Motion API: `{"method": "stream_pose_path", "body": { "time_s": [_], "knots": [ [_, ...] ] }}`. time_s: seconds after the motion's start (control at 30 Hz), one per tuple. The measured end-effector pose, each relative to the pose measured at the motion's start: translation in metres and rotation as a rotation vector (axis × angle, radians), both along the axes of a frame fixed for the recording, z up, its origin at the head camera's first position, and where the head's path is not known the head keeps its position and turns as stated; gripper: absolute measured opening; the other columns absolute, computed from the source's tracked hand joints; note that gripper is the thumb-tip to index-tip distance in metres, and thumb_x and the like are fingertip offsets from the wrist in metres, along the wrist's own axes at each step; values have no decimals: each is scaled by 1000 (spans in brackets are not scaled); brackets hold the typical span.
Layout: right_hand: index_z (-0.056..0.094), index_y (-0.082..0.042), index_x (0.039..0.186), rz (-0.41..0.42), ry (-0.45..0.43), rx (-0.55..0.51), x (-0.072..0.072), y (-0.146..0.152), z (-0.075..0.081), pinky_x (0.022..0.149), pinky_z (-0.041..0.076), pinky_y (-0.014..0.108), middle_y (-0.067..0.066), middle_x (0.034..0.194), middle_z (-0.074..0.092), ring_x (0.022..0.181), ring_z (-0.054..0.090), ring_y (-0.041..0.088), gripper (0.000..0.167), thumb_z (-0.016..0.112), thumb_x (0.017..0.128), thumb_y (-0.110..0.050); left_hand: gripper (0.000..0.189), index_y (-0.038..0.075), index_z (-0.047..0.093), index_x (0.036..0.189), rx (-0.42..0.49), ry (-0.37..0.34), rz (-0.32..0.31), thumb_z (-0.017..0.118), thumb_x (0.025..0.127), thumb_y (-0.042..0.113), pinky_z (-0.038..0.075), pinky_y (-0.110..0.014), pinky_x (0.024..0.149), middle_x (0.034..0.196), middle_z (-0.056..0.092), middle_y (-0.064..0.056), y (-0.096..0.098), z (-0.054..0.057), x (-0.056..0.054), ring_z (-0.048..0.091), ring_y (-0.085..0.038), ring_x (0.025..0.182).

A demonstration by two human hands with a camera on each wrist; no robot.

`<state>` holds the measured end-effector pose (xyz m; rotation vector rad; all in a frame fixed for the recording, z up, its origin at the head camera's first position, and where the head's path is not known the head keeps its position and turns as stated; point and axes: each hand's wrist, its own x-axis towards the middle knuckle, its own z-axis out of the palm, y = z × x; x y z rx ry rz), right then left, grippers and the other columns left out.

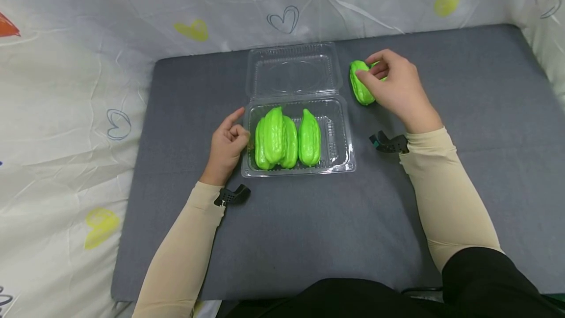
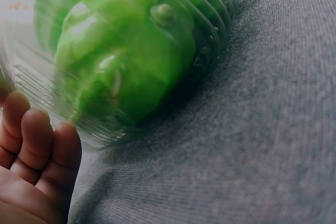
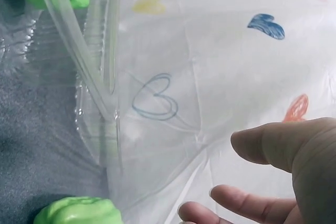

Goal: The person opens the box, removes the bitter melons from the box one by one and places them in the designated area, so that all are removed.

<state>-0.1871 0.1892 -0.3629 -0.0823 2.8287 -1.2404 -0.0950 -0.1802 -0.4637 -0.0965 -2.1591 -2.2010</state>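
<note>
A clear plastic clamshell container stands with its lid folded back. Inside lie several glossy, ridged, bright green pepper-shaped pieces; one rests on top of others and another lies apart to the right. At the container's left rim my left hand pinches the edge, its fingertips right by the side wall in the left wrist view. My right hand hovers over a green piece right of the lid, thumb and fingers apart and nothing between them. More green shows behind that hand, mostly hidden.
The container sits on a grey cloth-covered table. A white sheet printed with hearts rises along the back and left edges. Black wrist devices are worn over beige sleeves on both arms.
</note>
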Motion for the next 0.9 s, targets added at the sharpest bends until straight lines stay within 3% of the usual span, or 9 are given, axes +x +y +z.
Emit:
{"method": "stream_pose_path", "body": {
  "time_s": [0.27, 0.63, 0.9],
  "knots": [
    [62, -8, 139, 18, 2, 4, 3, -4, 2, 84, 45, 31, 7, 119, 69, 112, 63, 20, 55, 63, 99, -46, 70, -1, 41, 158, 5, -3, -4, 54, 91, -10, 47, -21, 66, 74, 60, 5, -1, -1, 0, 51, -7, 63],
    [60, -6, 141, 60, -23, 21, 9, -9, 8, 88, 46, 39, 11, 125, 69, 117, 63, 25, 58, 62, 100, -47, 69, 1, 43, 158, 2, -1, -4, 54, 91, -10, 47, -21, 66, 73, 60, 5, -1, -1, -1, 52, -7, 64],
    [60, -5, 141, 76, -57, -2, 14, -10, 12, 97, 49, 46, 13, 131, 67, 120, 63, 28, 60, 62, 100, -49, 69, -2, 41, 158, 7, -1, -7, 54, 90, -10, 48, -21, 66, 73, 60, 5, 0, -1, -1, 52, -7, 64]
  ]
}}
